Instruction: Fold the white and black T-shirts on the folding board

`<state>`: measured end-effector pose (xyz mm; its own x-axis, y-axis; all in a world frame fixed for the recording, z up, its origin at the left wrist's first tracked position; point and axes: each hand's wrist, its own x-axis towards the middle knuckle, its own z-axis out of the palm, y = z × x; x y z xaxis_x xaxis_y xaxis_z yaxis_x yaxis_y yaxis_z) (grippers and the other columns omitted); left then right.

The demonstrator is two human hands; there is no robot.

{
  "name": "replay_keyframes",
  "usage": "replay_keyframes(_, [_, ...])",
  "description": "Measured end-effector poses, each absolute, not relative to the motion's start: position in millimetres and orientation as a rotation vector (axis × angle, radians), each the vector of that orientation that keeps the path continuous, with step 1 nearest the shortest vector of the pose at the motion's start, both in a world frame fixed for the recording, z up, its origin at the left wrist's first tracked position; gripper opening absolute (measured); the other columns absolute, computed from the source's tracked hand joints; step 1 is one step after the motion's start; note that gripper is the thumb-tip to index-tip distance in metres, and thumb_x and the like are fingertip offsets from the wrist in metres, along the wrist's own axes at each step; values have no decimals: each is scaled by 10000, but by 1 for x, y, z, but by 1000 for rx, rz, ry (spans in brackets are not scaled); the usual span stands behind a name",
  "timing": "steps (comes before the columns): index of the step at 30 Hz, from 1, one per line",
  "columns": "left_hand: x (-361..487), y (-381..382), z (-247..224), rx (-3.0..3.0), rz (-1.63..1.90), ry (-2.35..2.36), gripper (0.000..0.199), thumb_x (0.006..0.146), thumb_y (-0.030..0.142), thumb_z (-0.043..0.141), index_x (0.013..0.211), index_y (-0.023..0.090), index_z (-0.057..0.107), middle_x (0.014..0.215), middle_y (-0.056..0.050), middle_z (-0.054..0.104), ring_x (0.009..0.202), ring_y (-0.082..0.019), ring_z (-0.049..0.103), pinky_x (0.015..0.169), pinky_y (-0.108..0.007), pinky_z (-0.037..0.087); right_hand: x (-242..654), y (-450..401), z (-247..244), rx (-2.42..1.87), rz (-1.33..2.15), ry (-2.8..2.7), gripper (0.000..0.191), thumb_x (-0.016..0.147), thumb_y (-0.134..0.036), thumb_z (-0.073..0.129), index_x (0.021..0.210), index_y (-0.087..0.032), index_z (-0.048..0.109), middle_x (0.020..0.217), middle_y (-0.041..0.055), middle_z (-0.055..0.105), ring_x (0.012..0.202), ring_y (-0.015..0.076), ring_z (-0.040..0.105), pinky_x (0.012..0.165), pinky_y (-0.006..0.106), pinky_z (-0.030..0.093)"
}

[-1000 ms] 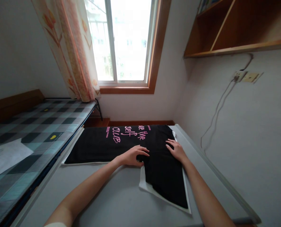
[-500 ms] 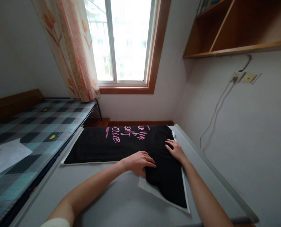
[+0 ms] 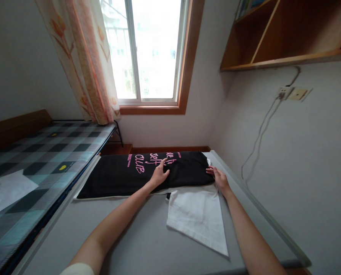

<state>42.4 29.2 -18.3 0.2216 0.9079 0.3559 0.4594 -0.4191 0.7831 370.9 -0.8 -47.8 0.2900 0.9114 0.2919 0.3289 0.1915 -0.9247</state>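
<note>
A black T-shirt (image 3: 113, 179) with pink lettering lies folded lengthwise on the grey tabletop. A white cloth piece shaped like a sleeve (image 3: 197, 217) sticks out from beneath it toward me, and thin white edges show along the black shirt's border. My left hand (image 3: 159, 173) rests over the lettering, fingers extended on the black fabric. At the right end of the shirt, my right hand (image 3: 221, 181) touches the corner by the fold, its fingers stretched out; its thumb is hard to make out.
To the left stands a bed with a checked mattress (image 3: 81, 147) and a sheet of paper (image 3: 10, 189) on it. A window with a floral curtain (image 3: 84, 61) is ahead. On the right wall are a wooden shelf (image 3: 262, 65), a socket (image 3: 285, 92) and a hanging cable (image 3: 259, 133).
The black sleeve that lay toward me has been folded over onto the shirt's body, exposing the white sleeve-shaped piece. My left hand moved away from me onto the lettering; my right hand shifted slightly right.
</note>
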Motion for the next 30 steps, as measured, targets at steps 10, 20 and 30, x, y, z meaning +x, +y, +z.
replay_keyframes(10, [40, 7, -22, 2344, 954, 1431, 195, 862, 265, 556, 1005, 241, 687, 1092, -47, 641, 1091, -223, 556, 957, -396, 391, 350, -20, -32, -1549, 203, -1716, 374, 861, -471, 476, 1011, -213, 701, 1060, 95, 705, 1008, 251, 640, 930, 418, 473])
replay_keyframes(20, [36, 11, -20, 2176, 1012, 1471, 181, 801, 183, 588, 926, 240, 706, 988, -29, 664, 998, -213, 581, 916, -385, 422, 347, -18, -33, -1482, 165, -1785, 329, 862, -390, 466, 1023, -218, 694, 988, 85, 690, 906, 235, 640, 868, 401, 487])
replay_keyframes(30, [35, 14, -24, 2060, 1141, 1516, 197, 763, 98, 548, 840, 208, 693, 897, -36, 645, 928, -209, 594, 903, -382, 459, 336, -16, -41, -1770, -54, -1716, 283, 885, -411, 468, 910, -253, 701, 976, 64, 706, 881, 242, 644, 746, 353, 484])
